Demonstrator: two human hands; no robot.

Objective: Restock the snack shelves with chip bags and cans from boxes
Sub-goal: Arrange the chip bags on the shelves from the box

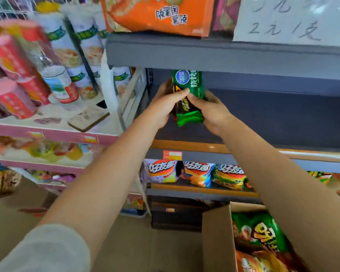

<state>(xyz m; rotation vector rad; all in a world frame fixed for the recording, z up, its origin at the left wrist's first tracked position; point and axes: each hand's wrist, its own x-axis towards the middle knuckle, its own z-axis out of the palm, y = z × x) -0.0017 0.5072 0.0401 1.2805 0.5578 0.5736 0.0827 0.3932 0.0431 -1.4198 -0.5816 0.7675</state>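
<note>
A green chip bag (190, 89) stands upright at the left end of the grey middle shelf (263, 122). My left hand (163, 107) grips its left side, thumb across the front, and a darker bag edge shows behind those fingers. My right hand (210, 110) holds the bag's right side and lower corner. Both arms reach forward into the shelf bay. An open cardboard box (216, 238) at the lower right holds more green and orange chip bags (261, 238).
Colourful chip bags (198, 175) line the shelf below. An orange box (161, 14) and a handwritten paper sign (290, 18) sit on the shelf above. Left of the bay, a pink-edged rack (53, 134) carries cans and cups (59, 83). The tan floor lies below.
</note>
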